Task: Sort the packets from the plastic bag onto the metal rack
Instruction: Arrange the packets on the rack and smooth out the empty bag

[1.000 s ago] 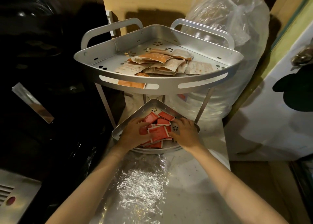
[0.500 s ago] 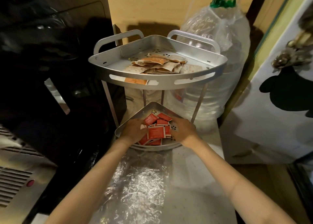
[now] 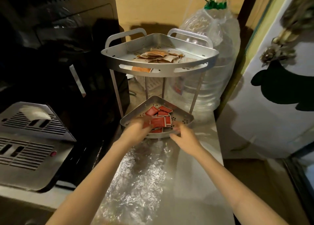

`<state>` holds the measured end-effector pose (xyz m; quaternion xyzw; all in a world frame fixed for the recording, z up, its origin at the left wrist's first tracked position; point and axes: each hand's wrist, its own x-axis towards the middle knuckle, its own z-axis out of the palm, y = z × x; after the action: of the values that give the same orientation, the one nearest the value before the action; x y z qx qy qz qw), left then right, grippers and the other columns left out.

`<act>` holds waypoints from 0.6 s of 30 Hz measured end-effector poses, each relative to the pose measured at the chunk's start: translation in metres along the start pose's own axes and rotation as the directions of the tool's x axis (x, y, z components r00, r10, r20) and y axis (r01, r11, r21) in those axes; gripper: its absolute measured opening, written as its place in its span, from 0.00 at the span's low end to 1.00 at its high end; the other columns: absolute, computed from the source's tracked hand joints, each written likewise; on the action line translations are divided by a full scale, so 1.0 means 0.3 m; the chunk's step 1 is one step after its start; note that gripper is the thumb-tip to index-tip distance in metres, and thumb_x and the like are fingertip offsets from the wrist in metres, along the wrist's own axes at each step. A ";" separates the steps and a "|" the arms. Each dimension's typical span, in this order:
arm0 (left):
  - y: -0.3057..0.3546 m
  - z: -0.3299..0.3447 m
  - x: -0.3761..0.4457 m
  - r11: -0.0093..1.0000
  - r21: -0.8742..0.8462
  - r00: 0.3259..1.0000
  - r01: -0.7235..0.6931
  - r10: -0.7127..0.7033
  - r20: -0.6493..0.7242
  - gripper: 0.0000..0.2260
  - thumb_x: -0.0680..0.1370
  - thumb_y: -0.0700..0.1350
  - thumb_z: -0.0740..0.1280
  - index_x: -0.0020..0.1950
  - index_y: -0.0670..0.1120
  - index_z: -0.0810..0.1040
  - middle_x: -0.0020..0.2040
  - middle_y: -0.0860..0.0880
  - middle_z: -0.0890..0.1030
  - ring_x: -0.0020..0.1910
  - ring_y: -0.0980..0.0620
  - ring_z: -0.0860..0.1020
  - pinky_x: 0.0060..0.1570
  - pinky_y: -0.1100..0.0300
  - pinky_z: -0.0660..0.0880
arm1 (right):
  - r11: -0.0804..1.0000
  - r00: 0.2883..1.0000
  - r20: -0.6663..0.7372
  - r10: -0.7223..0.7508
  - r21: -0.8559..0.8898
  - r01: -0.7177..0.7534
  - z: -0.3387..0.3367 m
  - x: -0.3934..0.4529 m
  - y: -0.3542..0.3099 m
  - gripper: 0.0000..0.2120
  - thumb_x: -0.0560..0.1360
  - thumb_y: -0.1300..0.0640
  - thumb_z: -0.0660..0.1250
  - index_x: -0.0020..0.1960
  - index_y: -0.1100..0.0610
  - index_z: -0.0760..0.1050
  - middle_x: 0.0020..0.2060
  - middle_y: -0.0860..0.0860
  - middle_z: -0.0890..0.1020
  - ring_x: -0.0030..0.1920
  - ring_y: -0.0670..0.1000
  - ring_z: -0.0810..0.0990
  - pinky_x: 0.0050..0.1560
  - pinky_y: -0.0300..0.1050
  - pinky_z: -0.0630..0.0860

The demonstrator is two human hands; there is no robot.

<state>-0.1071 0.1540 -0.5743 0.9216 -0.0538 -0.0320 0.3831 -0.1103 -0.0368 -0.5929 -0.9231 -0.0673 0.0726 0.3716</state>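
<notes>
1. Metal rack (image 3: pixel 159 71), two-tier corner type, silver, stands at the back of the worktop (image 3: pixel 192 182) against a yellow wall. Two loop handles rise from its rear edges.
2. Upper tier: loose heap of tan and orange packets (image 3: pixel 158 56) lies toward the middle and right. One orange packet (image 3: pixel 141 69) shows through a slot in the front rim.
3. Lower tier (image 3: pixel 184 118): cluster of small red packets (image 3: pixel 158 116), overlapping, mostly in the middle and front of the tray.
4. Left hand (image 3: pixel 136 131) is over the front left of the lower tier, fingers reaching in among the red packets. Motion blur; I cannot tell whether its grip is pinching a packet or only touching them.
5. Right hand (image 3: pixel 184 137) is at the front right rim of the lower tier, fingers loosely curled. Also blurred; whether its grip holds anything cannot be told.
6. Clear plastic bag (image 3: pixel 136 182), crinkled and flattened, lies on the worktop between the forearms, just in front of the rack.
7. Large clear water bottle (image 3: pixel 212 68) with a green cap ring, wrapped in plastic film, stands just behind and right of the rack.
8. Left of the worktop: grey appliance with vent slots (image 3: pixel 28 139) and a small red button; dark unlit objects beyond it.
9. Right: white panel with a dark green cut-out shape (image 3: pixel 280 88).
</notes>
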 end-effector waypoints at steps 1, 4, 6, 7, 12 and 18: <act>-0.021 0.012 -0.030 0.999 0.031 0.999 0.016 -0.015 -0.036 0.12 0.77 0.46 0.63 0.59 0.48 0.76 0.57 0.48 0.79 0.54 0.49 0.78 0.56 0.51 0.75 | 1.000 1.000 -0.003 0.028 0.008 -0.028 0.024 -0.027 0.010 0.22 0.75 0.55 0.65 0.67 0.57 0.67 0.63 0.54 0.76 0.62 0.54 0.74 0.59 0.46 0.71; -0.078 0.069 -0.133 0.987 0.113 0.972 0.110 -0.083 -0.221 0.17 0.76 0.46 0.63 0.65 0.46 0.71 0.63 0.44 0.74 0.61 0.44 0.73 0.60 0.50 0.71 | 0.995 0.995 -0.030 0.095 -0.019 -0.096 0.101 -0.105 0.039 0.25 0.74 0.50 0.65 0.69 0.56 0.65 0.65 0.55 0.73 0.65 0.54 0.70 0.61 0.48 0.70; -0.128 0.117 -0.202 0.978 0.081 0.953 0.190 -0.164 -0.254 0.20 0.76 0.43 0.63 0.68 0.42 0.67 0.69 0.40 0.67 0.67 0.42 0.66 0.66 0.49 0.65 | 0.980 0.986 -0.038 0.160 -0.111 -0.164 0.144 -0.149 0.054 0.26 0.74 0.47 0.64 0.68 0.58 0.66 0.65 0.56 0.73 0.66 0.55 0.68 0.59 0.49 0.70; -0.148 0.137 -0.234 0.966 0.069 0.943 0.248 -0.225 -0.244 0.23 0.76 0.42 0.63 0.70 0.42 0.63 0.72 0.40 0.61 0.71 0.42 0.60 0.70 0.49 0.60 | 0.967 0.982 -0.024 0.189 -0.167 -0.190 0.163 -0.171 0.057 0.27 0.75 0.45 0.63 0.67 0.59 0.66 0.65 0.56 0.72 0.67 0.55 0.67 0.59 0.49 0.70; -0.231 0.176 -0.322 0.839 0.292 0.886 0.459 -0.406 -0.224 0.29 0.76 0.44 0.60 0.74 0.47 0.52 0.77 0.43 0.44 0.75 0.42 0.42 0.74 0.46 0.46 | 0.926 0.976 0.033 0.213 -0.327 -0.191 0.235 -0.252 0.050 0.29 0.76 0.41 0.58 0.68 0.61 0.67 0.68 0.55 0.68 0.69 0.55 0.62 0.65 0.49 0.66; -0.282 0.165 -0.341 0.829 0.353 0.898 0.434 -0.430 -0.094 0.27 0.77 0.53 0.58 0.74 0.52 0.54 0.76 0.41 0.41 0.75 0.41 0.41 0.74 0.45 0.44 | 0.912 0.980 0.108 0.167 -0.395 -0.112 0.288 -0.321 0.017 0.33 0.77 0.40 0.53 0.74 0.60 0.55 0.75 0.55 0.54 0.74 0.56 0.51 0.72 0.51 0.54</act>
<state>-0.2072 0.1913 -0.6674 0.9648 0.1528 -0.1025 0.1879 -0.2203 0.0008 -0.6499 -0.9733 -0.0400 0.1486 0.1702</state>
